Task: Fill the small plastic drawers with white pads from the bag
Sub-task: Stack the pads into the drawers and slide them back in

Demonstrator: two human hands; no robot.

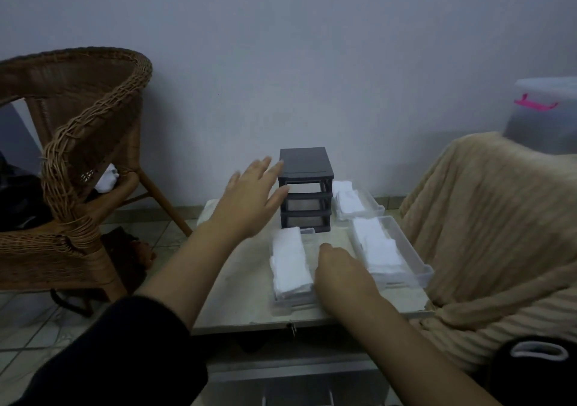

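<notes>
A dark drawer frame point(306, 171) stands at the back of a small table point(243, 283), its three slots empty. Three clear plastic drawers lie around it, each holding white pads: one in front point(288, 304), one to the right point(421, 276), one at the back right point(376, 207). White pads point(290, 262) fill the front drawer. My left hand point(249, 199) hovers open, fingers spread, just left of the frame's top. My right hand point(340, 273) rests on the right side of the front drawer, fingers curled down; what they grip is hidden. No bag is visible.
A wicker chair point(78, 143) stands to the left with something white on its seat. A beige blanket-covered seat point(487, 233) crowds the table's right edge, with a clear lidded box point(546, 115) behind it. A dark bag with a white handle point(537, 365) sits at bottom right.
</notes>
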